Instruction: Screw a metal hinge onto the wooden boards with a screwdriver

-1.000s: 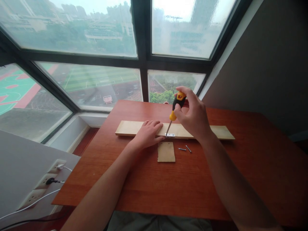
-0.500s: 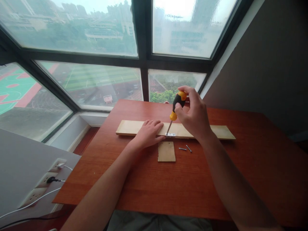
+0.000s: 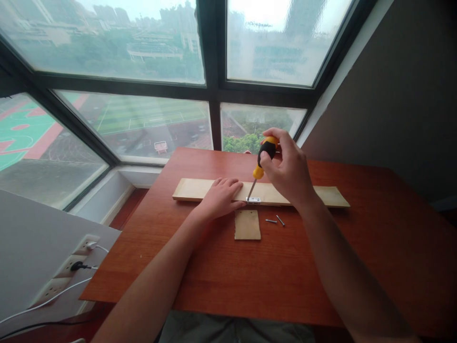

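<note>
A long pale wooden board (image 3: 328, 196) lies across the red-brown table (image 3: 374, 247). My left hand (image 3: 219, 197) rests flat on the board, fingers together, its thumb beside a small metal hinge (image 3: 253, 200) at the board's near edge. My right hand (image 3: 287, 166) is wrapped round the yellow and black handle of a screwdriver (image 3: 262, 158). The screwdriver stands tilted with its tip on the hinge. A small square wooden piece (image 3: 247, 225) lies just in front of the hinge. Two loose screws (image 3: 275, 221) lie to its right.
Large windows (image 3: 143, 124) stand behind the table's far edge and a grey wall (image 3: 400, 105) on the right. A white power strip (image 3: 66, 272) with plugged cables sits on a ledge at the lower left. My lap shows below the table's near edge.
My right hand has shifted its fingers slightly round the screwdriver handle. The left hand, board and screws stay where they were.
</note>
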The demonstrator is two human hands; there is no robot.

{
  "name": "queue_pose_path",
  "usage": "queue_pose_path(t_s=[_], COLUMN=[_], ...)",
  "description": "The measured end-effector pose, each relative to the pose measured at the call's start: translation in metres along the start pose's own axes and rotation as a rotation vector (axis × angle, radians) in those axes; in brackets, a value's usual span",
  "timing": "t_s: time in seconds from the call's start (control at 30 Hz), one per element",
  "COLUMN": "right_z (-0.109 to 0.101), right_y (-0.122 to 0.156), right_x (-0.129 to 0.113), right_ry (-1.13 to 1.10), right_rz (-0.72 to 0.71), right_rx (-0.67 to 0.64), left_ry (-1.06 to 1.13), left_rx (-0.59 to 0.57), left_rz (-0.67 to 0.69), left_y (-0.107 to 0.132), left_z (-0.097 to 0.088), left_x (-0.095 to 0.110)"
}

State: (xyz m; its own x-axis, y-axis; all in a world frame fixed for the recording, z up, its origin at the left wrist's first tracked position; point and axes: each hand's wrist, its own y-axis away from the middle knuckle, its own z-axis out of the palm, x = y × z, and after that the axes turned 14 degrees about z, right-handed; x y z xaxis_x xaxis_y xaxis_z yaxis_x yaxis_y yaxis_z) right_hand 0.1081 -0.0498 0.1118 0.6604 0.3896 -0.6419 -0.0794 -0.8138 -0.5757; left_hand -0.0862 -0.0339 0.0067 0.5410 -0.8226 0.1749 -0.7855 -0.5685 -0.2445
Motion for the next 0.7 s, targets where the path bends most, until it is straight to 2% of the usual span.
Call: queue_pose_path(t_s=[0.17,0.4,0.6,0.7], right_z=[0.0001,0.0037,0.0010,0.0007], right_y=[-0.0009,0.0013,-0.0004,-0.0006], right_x=[0.0054,0.0046,0.0047,0.0066], right_ry=[0.051,-0.119,0.047,-0.002], right_rz=[-0.013,0.050,-0.001,0.001], right_rx=[0.024,-0.080,0.050,0.043], left_ry=[0.000,0.000,0.010,0.021], left_rx=[-0.006,-0.009,0.000,0.002], left_rz=[-0.003,-0.005,-0.002,-0.004], left_y=[-0.0005,-0.0014,-0.0006,-0.0006], left_z=[-0.0007,0.0007,0.0008,0.0006], left_x=[0.0002,-0.0011,-0.0009,-0.0006])
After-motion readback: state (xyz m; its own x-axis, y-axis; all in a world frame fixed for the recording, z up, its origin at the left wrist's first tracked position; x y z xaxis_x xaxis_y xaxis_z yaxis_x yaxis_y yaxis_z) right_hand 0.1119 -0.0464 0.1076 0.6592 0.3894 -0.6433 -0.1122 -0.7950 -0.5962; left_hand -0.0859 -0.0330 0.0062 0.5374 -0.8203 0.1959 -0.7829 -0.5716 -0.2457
